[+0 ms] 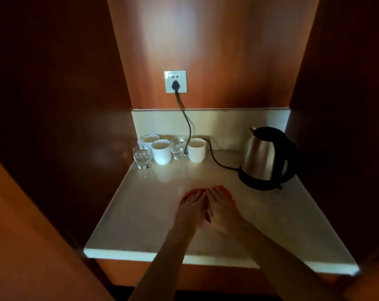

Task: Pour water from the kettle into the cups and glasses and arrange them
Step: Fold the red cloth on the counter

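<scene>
Altogether three white cups [160,151] and two clear glasses [142,157] cluster at the surface's [140,213] back left; the rearmost cup is partly hidden. One steel kettle [262,157] with black handle sits on its base, back right. Left hand [191,206] and right hand [220,206] lie flat, fingers straight, side by side on a mostly covered red cloth [224,190].

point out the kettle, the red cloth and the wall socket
kettle [261,156], head view, on its steel body
red cloth [227,193], head view, on the right edge showing past the hands
wall socket [170,88], head view, on the white plate left of the plug
</scene>
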`<action>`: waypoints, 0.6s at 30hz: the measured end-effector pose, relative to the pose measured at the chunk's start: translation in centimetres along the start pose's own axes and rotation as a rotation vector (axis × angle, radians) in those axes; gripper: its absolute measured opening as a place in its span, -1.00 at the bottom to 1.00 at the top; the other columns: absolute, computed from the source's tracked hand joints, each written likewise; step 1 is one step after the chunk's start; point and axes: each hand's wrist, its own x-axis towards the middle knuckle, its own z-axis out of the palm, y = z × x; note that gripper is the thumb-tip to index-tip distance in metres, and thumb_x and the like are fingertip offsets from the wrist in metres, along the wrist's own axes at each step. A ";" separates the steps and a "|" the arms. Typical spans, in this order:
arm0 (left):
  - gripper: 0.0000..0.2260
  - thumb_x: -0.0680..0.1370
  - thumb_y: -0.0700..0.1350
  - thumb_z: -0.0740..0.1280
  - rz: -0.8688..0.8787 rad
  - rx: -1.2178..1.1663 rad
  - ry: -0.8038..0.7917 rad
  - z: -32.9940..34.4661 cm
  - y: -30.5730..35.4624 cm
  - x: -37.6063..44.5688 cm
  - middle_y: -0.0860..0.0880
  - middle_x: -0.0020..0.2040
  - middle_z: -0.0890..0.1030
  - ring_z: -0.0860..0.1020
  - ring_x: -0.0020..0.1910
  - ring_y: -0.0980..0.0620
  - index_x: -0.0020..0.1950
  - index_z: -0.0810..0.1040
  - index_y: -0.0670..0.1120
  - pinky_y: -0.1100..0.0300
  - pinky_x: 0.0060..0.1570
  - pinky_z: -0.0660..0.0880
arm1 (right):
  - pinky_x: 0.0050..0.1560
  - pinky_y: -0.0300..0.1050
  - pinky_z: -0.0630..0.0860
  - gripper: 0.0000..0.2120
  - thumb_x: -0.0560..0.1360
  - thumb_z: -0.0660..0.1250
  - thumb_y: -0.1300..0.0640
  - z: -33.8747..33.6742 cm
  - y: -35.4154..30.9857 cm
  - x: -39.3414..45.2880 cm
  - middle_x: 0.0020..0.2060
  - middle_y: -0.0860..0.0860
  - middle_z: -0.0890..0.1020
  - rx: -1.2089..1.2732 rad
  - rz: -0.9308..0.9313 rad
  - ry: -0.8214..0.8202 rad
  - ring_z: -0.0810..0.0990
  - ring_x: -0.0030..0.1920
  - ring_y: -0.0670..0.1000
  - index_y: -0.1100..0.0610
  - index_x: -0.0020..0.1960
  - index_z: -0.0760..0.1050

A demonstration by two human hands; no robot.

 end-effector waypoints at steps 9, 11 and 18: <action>-0.28 0.47 0.16 -0.20 -0.126 -0.022 -0.013 -1.8 -7.3 7.1 -0.01 0.52 0.36 0.27 0.53 0.06 0.53 0.33 -0.06 0.18 0.54 0.09 | 0.34 0.20 0.41 -0.44 0.48 0.10 -0.03 0.0 -1.9 11.6 0.15 0.26 0.67 0.124 -0.087 0.106 0.63 0.21 0.28 0.34 0.20 0.62; -0.26 0.46 0.18 -0.22 -0.142 -0.024 -0.024 -1.8 -8.3 8.2 0.00 0.53 0.34 0.25 0.54 0.06 0.54 0.30 -0.06 0.17 0.55 0.10 | 0.36 0.19 0.34 -0.45 0.47 0.10 -0.01 0.2 -1.9 13.1 0.15 0.26 0.67 0.144 -0.092 0.122 0.62 0.21 0.28 0.34 0.20 0.62; -0.46 0.62 0.13 -0.09 -0.213 -0.031 -0.037 -1.8 -10.0 10.5 0.04 0.56 0.26 0.17 0.56 0.10 0.56 0.24 -0.01 0.22 0.55 0.04 | 0.40 0.11 0.25 -0.49 0.51 0.08 0.04 0.9 -1.5 16.3 0.18 0.22 0.66 0.182 -0.127 0.234 0.60 0.26 0.24 0.31 0.23 0.61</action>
